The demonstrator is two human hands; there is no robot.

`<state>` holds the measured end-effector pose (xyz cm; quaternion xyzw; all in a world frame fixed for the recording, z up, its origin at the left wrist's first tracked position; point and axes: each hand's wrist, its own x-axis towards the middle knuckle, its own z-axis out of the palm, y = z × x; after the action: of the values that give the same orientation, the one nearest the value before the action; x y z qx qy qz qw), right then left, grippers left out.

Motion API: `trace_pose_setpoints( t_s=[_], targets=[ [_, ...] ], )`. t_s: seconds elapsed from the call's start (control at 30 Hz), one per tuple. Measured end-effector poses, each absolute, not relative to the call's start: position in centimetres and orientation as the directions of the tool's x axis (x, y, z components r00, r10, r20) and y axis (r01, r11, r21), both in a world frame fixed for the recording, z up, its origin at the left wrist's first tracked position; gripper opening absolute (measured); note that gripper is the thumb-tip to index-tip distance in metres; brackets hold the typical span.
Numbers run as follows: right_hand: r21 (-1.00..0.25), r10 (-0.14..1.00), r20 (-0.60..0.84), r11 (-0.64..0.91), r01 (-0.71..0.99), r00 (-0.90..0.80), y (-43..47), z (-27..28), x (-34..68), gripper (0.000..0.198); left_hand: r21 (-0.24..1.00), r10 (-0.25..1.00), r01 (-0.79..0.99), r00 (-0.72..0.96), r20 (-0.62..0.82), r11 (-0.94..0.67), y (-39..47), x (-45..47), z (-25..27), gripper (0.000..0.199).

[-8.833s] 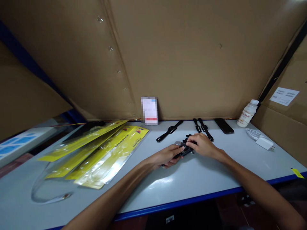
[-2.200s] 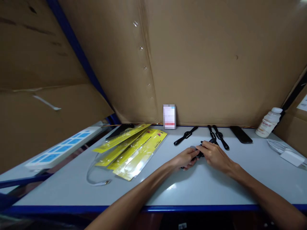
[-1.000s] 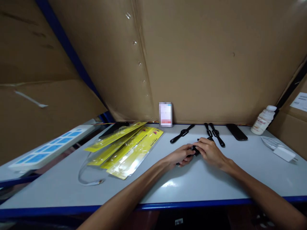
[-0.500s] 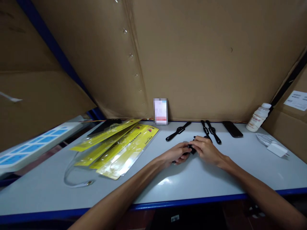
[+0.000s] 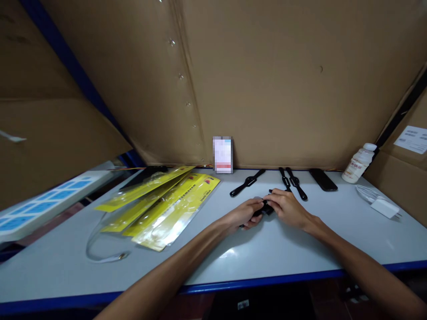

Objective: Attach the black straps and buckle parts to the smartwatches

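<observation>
hands (image 5: 245, 214) shifted left, black tool (image 5: 263, 210) angled far-right

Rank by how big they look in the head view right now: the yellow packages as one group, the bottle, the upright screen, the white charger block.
1. Yellow packages, clearly largest
2. Bottle and upright screen: too alike to rank
3. White charger block, smallest

The held tool (image 5: 266, 209) is black, the packets (image 5: 176, 203) yellow.

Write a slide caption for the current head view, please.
Left hand and right hand hold a black part over the table, yellow packs lying to the left.
</observation>
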<state>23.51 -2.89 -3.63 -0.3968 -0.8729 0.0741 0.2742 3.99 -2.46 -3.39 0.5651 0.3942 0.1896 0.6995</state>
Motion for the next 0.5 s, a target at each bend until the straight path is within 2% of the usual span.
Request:
trace_pose_setpoints(
  t_s=[0.33, 0.5],
  targets=[
    [-0.341, 0.725, 0.406, 0.685, 0.644, -0.556, -3.19, -3.13, 23.41, 0.031, 0.947, 0.757, 0.229, 0.571, -0.318, 0.225, -2.4, 4.21, -4.11, 0.013],
    [-0.27, 0.697, 0.459, 0.7, 0.661, -0.551, -3.42, -3.12, 23.26, 0.025, 0.956, 0.759, 0.206, 0.582, -0.292, 0.21, -2.39, 4.18, -4.04, 0.015]
  ],
)
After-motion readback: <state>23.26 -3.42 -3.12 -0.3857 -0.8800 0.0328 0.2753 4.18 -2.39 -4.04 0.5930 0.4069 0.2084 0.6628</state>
